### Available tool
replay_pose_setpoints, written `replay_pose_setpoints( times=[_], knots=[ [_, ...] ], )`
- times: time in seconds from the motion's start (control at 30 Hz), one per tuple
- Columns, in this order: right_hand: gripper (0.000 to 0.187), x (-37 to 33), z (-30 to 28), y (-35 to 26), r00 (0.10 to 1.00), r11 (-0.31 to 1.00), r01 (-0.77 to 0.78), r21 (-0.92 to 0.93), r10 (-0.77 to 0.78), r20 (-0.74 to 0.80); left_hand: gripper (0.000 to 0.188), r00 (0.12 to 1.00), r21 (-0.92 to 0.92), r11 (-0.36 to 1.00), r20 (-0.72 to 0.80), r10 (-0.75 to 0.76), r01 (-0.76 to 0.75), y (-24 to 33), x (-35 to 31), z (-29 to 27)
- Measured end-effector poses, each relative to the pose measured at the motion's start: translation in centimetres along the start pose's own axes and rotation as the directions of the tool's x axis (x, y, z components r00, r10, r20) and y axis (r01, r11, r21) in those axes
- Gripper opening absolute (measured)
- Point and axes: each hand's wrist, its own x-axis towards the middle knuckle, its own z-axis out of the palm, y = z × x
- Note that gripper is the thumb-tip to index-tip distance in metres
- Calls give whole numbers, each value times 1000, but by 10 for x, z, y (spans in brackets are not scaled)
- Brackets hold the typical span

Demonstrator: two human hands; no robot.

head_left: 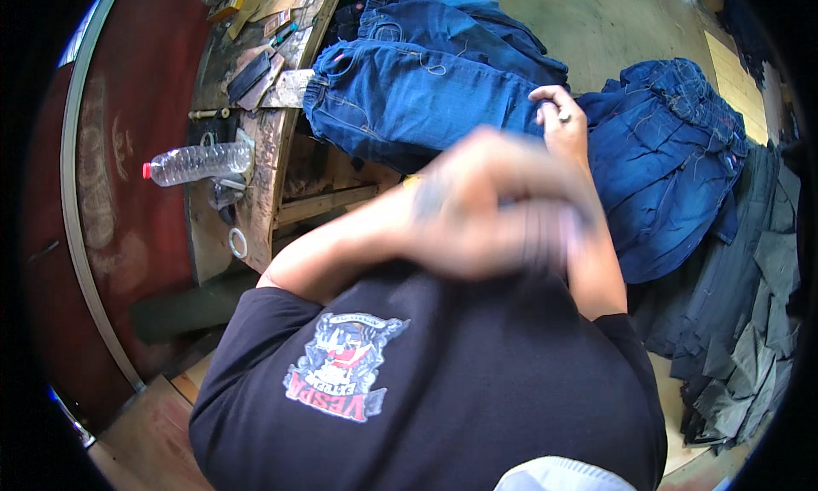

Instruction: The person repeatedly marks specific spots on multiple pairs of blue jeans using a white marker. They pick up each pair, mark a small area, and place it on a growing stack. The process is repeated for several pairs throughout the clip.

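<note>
A pair of blue jeans [426, 99] with an elastic waist lies across the work surface ahead, its waistband to the left. Loose threads show on the denim. At the jeans' right end my right hand [564, 129], with a ring on one finger, is bent with its fingertips on the cloth edge. My left hand [494, 205] is raised close to the camera, in front of my chest and right forearm. Motion smears its fingers, so anything in them cannot be made out. Behind lies another pair of blue jeans [460, 22].
More blue jeans [656, 167] are heaped at the right, beside grey trousers [741, 312]. On the worn wooden bench [285, 133] at left lie a clear plastic bottle [200, 164] with a red cap, a dark phone-like slab [250, 77] and a roll of tape [238, 243].
</note>
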Motion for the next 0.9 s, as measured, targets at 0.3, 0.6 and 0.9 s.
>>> replay_pose_setpoints(
  times=[0.3, 0.6, 0.9],
  knots=[
    [20, -5, 26, -9, 983, 812, 177, -556, -118, 142, 16, 896, 902, 272, -394, 206, 334, -232, -16, -74],
    [16, -18, 25, -4, 952, 747, 273, -606, -301, 58, 5, 851, 839, 357, -493, 181, 410, -201, -20, -89],
    [7, -21, 26, -28, 988, 855, 117, -505, -149, -24, 16, 511, -442, 768, -574, -640, 464, -205, 4, -10]
  ],
)
